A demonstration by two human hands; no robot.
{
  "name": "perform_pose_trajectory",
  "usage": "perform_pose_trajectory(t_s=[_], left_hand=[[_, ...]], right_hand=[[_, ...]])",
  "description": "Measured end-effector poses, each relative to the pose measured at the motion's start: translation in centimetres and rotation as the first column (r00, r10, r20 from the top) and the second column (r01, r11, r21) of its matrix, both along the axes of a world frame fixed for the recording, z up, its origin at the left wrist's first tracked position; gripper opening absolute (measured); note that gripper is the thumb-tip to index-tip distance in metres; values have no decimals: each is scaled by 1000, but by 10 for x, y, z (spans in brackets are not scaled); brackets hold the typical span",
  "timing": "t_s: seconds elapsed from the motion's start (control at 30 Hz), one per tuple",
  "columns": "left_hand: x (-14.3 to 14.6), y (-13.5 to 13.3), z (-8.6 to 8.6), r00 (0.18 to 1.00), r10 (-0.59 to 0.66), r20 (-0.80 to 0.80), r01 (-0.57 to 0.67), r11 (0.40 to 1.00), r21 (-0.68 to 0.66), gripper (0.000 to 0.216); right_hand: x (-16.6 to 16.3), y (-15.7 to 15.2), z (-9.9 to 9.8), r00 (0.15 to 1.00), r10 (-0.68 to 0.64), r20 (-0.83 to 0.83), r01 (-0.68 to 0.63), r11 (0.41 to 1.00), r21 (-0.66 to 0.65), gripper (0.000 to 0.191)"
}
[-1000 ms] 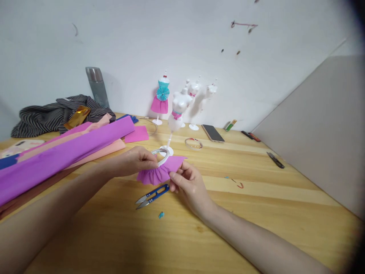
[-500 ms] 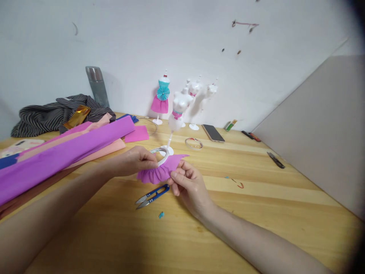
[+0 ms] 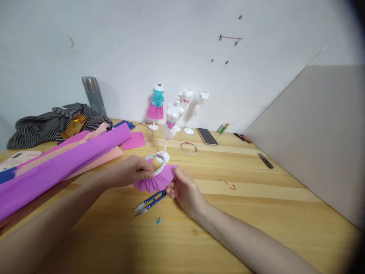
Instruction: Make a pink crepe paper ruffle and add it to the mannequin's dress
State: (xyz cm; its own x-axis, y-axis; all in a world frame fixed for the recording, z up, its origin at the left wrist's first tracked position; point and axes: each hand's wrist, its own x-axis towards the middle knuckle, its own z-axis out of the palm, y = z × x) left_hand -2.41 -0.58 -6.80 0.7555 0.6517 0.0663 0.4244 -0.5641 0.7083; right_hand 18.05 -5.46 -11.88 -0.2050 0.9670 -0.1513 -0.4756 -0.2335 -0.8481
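My left hand pinches a white roll of double-sided tape together with the gathered edge of a purple crepe paper strip. The paper fans out in pleats below the ring. My right hand has the strip's free end, thumb on its upper corner and fingers partly hidden behind it. Just below, blue-handled thread snips lie on the table with blades to the left. A white mini dress form with a pink bow stands behind the ring, its base partly covered by it.
Rolled crepe paper and striped cloth lie left, with a bottle behind. A dressed form stands at the wall. A bangle, a phone and a folding knife lie right. A teal scrap is in front.
My right thumb has slid up to the paper's corner and its fingers have shifted underneath. The left hand keeps its hold on the ring. The whole view has shifted slightly.
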Motion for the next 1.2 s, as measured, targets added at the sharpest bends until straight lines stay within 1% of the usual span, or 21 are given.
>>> perform_pose_trajectory(t_s=[0.1, 0.17, 0.23, 0.27, 0.3, 0.37, 0.4, 0.43, 0.47, 0.5, 0.6, 0.63, 0.7, 0.77, 0.87, 0.97, 1.07, 1.13, 1.2], left_hand=[[2, -2, -1, 999, 12, -39, -11, 1000, 21, 39], [3, -2, -2, 999, 28, -35, -27, 1000, 13, 38], [3, -1, -3, 999, 33, -20, -34, 999, -22, 39], [2, 0, -5, 999, 32, -8, -33, 999, -43, 40], [1, 1, -6, 1000, 30, 5, -30, 998, -62, 41], [-2, 3, -8, 999, 22, 34, -19, 996, -85, 42], [-3, 4, -8, 999, 17, 48, -13, 996, -91, 42], [-5, 5, -7, 998, 13, 58, -7, 996, -94, 43], [-6, 4, -6, 998, 9, 61, -4, 995, -97, 43], [-7, 4, -4, 999, 4, 52, 1, 995, -99, 43], [-4, -1, 7, 1000, -22, -15, 21, 996, -89, 44], [-2, -3, 11, 999, -39, -34, 36, 996, -77, 44], [4, -7, 19, 996, -78, -45, 77, 996, -38, 43], [8, -11, 27, 994, -105, -29, 105, 994, -4, 45], [10, -11, 39, 993, -117, -24, 116, 993, -17, 45], [7, -5, 52, 991, -104, -80, 101, 994, -42, 42], [6, 4, 60, 983, -121, -141, 115, 992, -51, 36], [7, 9, 62, 976, -162, -146, 153, 986, -67, 33], [8, 11, 62, 970, -196, -141, 184, 978, -97, 33]], right_hand=[[0, 2, -1, 996, -79, 42, 77, 996, 47, 34], [1, -1, 1, 984, -143, 107, 130, 985, 117, 31], [1, -5, 5, 959, -219, 181, 169, 952, 256, 26], [1, -7, 7, 938, -259, 231, 168, 921, 351, 23], [2, -10, 9, 911, -289, 293, 136, 883, 449, 19], [6, -12, 13, 848, -324, 419, 8, 799, 602, 14], [9, -12, 14, 828, -325, 456, -52, 766, 641, 16], [12, -11, 15, 825, -312, 472, -92, 749, 656, 18], [15, -9, 16, 839, -290, 461, -99, 751, 652, 20], [18, -6, 16, 868, -256, 426, -85, 768, 635, 23], [27, 5, 21, 953, -145, 264, -27, 832, 555, 40], [29, 8, 25, 962, -115, 247, -34, 849, 527, 43], [32, 12, 35, 958, -50, 281, -97, 869, 485, 46], [34, 13, 49, 932, 2, 362, -177, 874, 453, 42], [36, 11, 71, 862, 16, 507, -246, 888, 389, 29], [39, 12, 86, 817, 27, 576, -312, 861, 403, 21], [42, 16, 91, 756, 2, 655, -341, 855, 390, 12], [43, 19, 92, 712, -12, 702, -352, 859, 371, 9], [44, 21, 93, 689, -2, 725, -379, 852, 362, 10]])
